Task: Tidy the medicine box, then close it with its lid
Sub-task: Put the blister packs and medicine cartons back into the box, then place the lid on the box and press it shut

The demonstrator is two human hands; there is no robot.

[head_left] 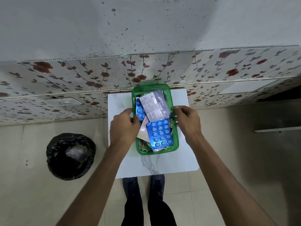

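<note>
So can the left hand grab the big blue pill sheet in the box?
Probably yes. The blue pill sheet lies on top of the pile in the open green box, uncovered, and the left hand is right beside it.

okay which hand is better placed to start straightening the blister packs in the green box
Left. The left hand already reaches over the rim with its fingertips at the blue blister pack, while the right hand sits outside the green box on its edge.
</note>
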